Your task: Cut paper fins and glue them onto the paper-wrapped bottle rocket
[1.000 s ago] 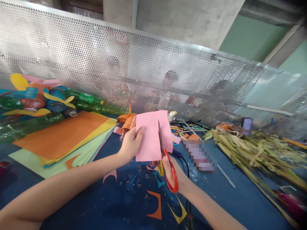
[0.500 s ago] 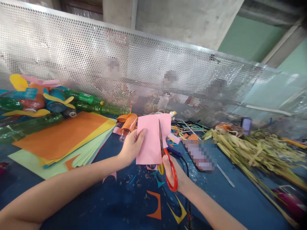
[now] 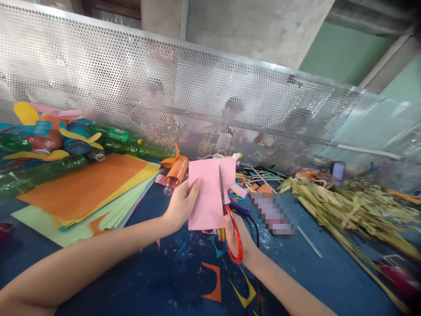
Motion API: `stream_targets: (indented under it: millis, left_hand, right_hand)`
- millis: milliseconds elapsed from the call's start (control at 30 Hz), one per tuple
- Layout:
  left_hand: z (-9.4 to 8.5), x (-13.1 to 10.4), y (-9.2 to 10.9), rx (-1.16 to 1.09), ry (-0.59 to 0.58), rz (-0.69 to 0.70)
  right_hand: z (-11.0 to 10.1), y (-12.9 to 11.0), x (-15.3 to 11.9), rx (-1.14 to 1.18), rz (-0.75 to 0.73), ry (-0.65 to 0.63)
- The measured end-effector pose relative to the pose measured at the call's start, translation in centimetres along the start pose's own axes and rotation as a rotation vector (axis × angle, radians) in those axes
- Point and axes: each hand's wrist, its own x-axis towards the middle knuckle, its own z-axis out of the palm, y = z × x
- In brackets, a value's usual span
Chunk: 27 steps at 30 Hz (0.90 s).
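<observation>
Between my hands a sheet of pink paper (image 3: 205, 197) is held upright above the blue table. My left hand (image 3: 180, 202) pinches its left edge, thumb on the near face and fingers hidden behind. In my right hand (image 3: 241, 239) are scissors (image 3: 236, 241) with red handles. Their dark blade lies over the right part of the sheet, pointing up and away, and a curved notch shows in the paper's right edge. Beyond the sheet stands a small bottle wrapped in orange paper (image 3: 177, 171). Cut scraps of orange (image 3: 215, 283) and yellow paper (image 3: 247, 295) lie below.
Stacked coloured paper (image 3: 88, 184) lies at the left, with green plastic bottles (image 3: 42, 173) behind it. Dried husks (image 3: 348, 202) spread over the right side. A perforated metal panel (image 3: 115, 83) bounds the table's far side, people dimly visible through it. A glue gun (image 3: 240, 207) and its cable lie beyond my right hand.
The pink sheet and both hands have shifted very slightly right and down. The scissors remain at the same part of the paper, their handles a little closer together.
</observation>
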Motion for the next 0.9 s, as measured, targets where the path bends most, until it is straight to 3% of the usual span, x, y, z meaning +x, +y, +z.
stream_targets:
  millis: [200,533,900]
  left_hand:
    - [0.0,0.0,-0.2,-0.042,-0.024,-0.03]
    - [0.1,-0.2,0.0,-0.042,-0.033,-0.058]
    - [0.0,0.3,-1.1,-0.034,-0.036,-0.063]
  right_hand:
    - [0.2,0.1,-0.1,-0.032,-0.022,0.035]
    - [0.9,1.6,-0.4,0.066,0.081,0.05]
    - [1.4,0.9,-0.3,0.165,0.182,0.056]
